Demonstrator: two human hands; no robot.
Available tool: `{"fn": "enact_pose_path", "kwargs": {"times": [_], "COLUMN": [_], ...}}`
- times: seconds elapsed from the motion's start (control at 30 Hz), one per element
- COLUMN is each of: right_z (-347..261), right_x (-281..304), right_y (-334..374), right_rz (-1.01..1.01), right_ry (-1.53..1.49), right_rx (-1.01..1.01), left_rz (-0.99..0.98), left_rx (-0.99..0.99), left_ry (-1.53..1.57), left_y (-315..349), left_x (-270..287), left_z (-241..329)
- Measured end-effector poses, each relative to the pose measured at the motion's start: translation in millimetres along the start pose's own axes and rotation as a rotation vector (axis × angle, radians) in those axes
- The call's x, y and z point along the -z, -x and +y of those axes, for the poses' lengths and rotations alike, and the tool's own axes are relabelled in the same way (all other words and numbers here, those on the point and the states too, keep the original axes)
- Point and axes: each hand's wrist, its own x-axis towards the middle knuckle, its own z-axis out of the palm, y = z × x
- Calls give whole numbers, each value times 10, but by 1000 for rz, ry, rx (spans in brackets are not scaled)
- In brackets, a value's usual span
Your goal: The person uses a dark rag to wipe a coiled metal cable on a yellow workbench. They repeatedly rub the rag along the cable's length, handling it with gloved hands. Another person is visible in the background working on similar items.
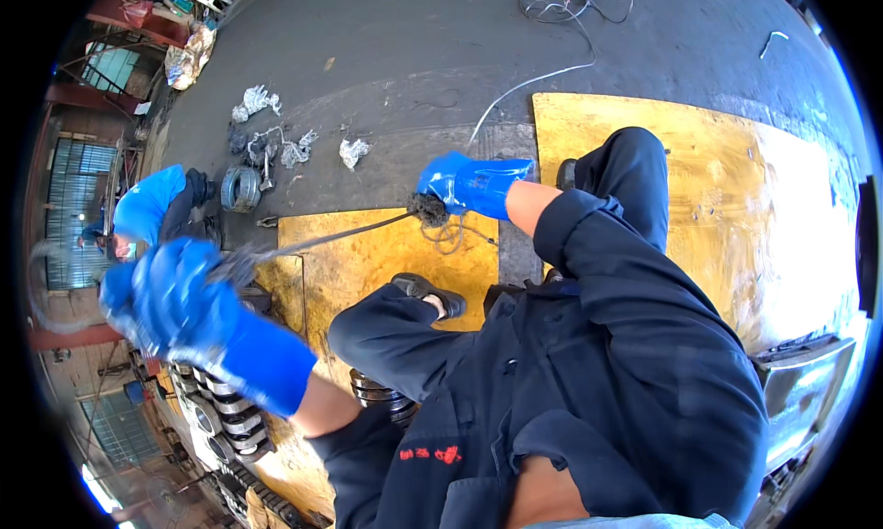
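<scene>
My left hand (184,299), in a blue rubber glove and smeared by motion, is closed on a dark cord (345,235). The cord runs taut from this fist across to my right hand (455,181), gloved in blue too. A dark, shaggy wad (428,209) sits at the right hand's fingers, where the cord meets it. Loose loops of thin cord (448,241) hang below the wad. A blurred, pale loop (46,299) shows beyond the left fist. The right fingertips are partly hidden.
Yellow boards (589,133) lie on the dark floor. Crumpled silvery scraps (352,152) and a grey ring-shaped roll (241,189) lie beyond my knees. A white cable (543,76) trails far off. Stacked metal parts (235,414) stand at lower left. Another person in blue (147,207) is at far left.
</scene>
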Motion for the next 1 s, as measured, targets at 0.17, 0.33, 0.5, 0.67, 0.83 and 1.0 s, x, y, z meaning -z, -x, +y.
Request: {"fn": "enact_pose_path", "kwargs": {"times": [0.17,0.33,0.5,0.67,0.83,1.0], "right_z": [234,302,256,-96,-293,-447], "right_x": [-41,75,-13,-192,-128,-38], "right_y": [-54,-75,-93,-5,94,60], "right_rz": [35,-21,-169,-24,-95,-170], "right_ry": [269,319,319,5,-396,-763], "right_rx": [-60,-101,71,304,279,455], "left_rz": [-1,70,204,187,85,-96], "left_rx": [221,289,270,262,267,306], "left_ry": [411,333,318,422,621,830], "left_y": [-197,-159,-228,-41,8,-91], "left_x": [90,131,482,451,330,14], "left_z": [1147,1476,1472,1352,1063,586]}}
